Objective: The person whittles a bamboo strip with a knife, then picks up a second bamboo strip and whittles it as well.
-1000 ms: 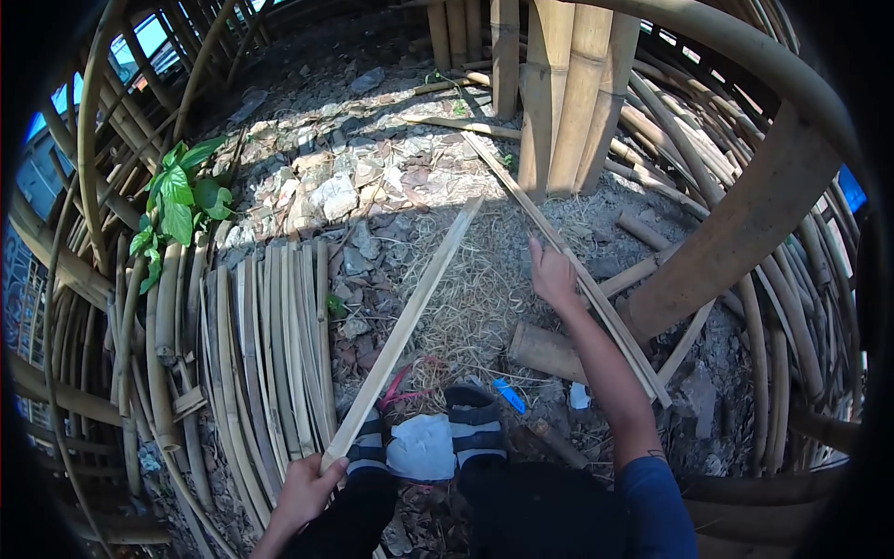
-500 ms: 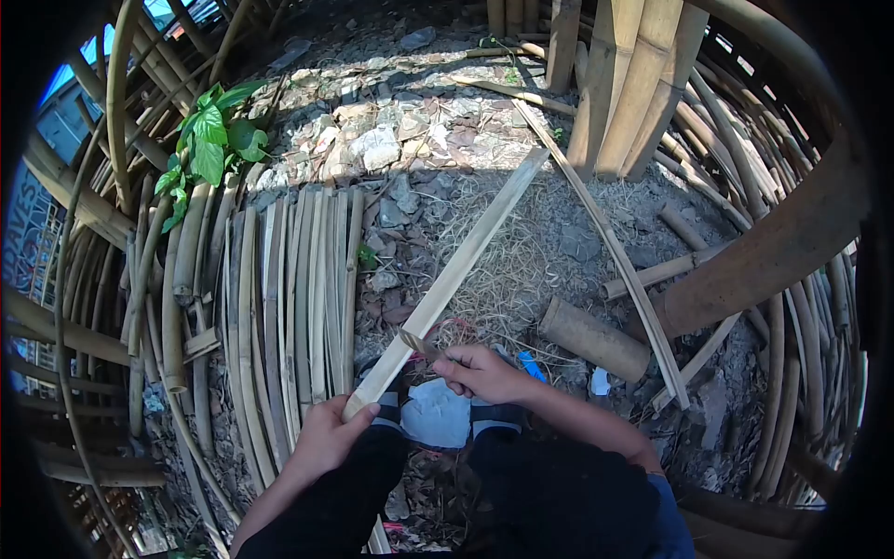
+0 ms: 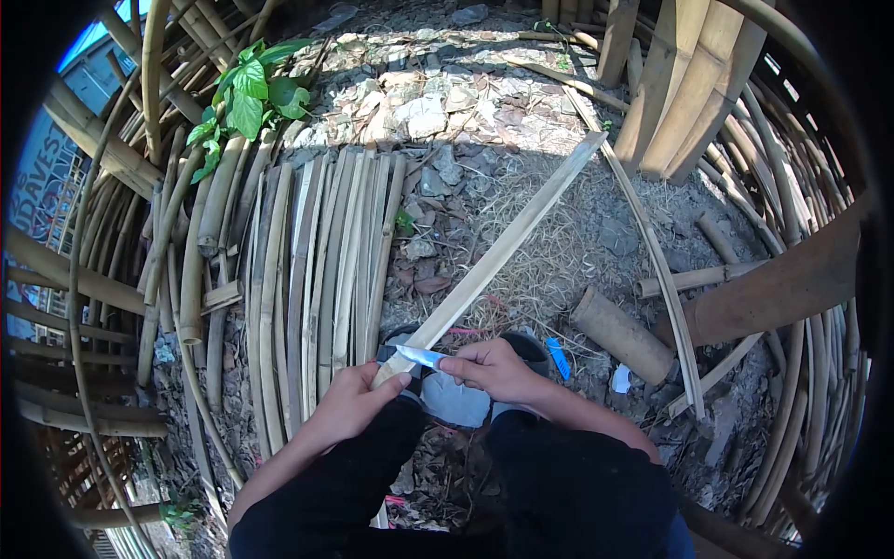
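A long pale bamboo strip (image 3: 507,247) slants up and away from me to the right. My left hand (image 3: 358,402) is closed round its near end, beside my knee. In my right hand (image 3: 494,368) is a knife (image 3: 419,356), its handle mostly hidden by the fingers. The bright blade lies across the strip just beyond my left hand, pointing left. A whitish slab or stone (image 3: 455,399) sits on the ground between my feet, below the knife.
Many bamboo strips (image 3: 321,270) lie side by side on the left. On the right are a short bamboo tube (image 3: 622,335), another long strip (image 3: 656,252), and a thick leaning bamboo pole (image 3: 773,289). Upright posts (image 3: 694,84) and a leafy plant (image 3: 247,98) stand farther back.
The knife has come down along the strip towards my left hand, and its blade now catches the light. The whole view has shifted, with the scene sitting farther right.
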Demonstrator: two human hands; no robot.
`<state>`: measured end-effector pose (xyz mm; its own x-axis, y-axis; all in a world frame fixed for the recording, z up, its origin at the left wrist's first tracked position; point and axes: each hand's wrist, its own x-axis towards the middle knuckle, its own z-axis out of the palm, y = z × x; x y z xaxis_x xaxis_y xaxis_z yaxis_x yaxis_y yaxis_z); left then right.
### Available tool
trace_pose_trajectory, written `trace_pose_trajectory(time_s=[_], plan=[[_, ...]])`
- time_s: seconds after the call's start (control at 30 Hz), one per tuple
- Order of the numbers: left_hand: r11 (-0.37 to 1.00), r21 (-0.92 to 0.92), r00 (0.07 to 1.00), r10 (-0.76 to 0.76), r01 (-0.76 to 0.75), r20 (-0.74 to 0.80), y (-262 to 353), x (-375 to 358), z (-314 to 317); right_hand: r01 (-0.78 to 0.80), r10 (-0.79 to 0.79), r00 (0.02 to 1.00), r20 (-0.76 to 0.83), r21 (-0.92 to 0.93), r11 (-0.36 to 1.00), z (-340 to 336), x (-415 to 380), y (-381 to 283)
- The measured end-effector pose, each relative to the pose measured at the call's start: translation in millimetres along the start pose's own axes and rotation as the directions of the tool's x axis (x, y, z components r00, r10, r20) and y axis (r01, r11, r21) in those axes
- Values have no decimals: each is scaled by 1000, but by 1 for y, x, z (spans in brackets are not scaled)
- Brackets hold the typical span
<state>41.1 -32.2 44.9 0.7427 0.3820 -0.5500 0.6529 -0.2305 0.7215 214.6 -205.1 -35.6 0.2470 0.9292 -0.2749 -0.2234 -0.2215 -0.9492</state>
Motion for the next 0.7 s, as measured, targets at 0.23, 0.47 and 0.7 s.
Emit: trace_pose_trajectory(time_s=[0.23, 0.47, 0.7], plan=[[998, -16, 997, -64, 64, -39, 7, -6, -5, 100, -78, 959, -271, 67, 993, -54, 8, 1], [999, -18, 999, -29, 28, -36, 4, 0, 1, -47, 57, 995, 79, -121, 992, 1, -6, -6], [999, 34, 999, 26, -25, -39, -2, 3, -2, 18, -29, 998, -60, -179, 984, 12, 3, 10]])
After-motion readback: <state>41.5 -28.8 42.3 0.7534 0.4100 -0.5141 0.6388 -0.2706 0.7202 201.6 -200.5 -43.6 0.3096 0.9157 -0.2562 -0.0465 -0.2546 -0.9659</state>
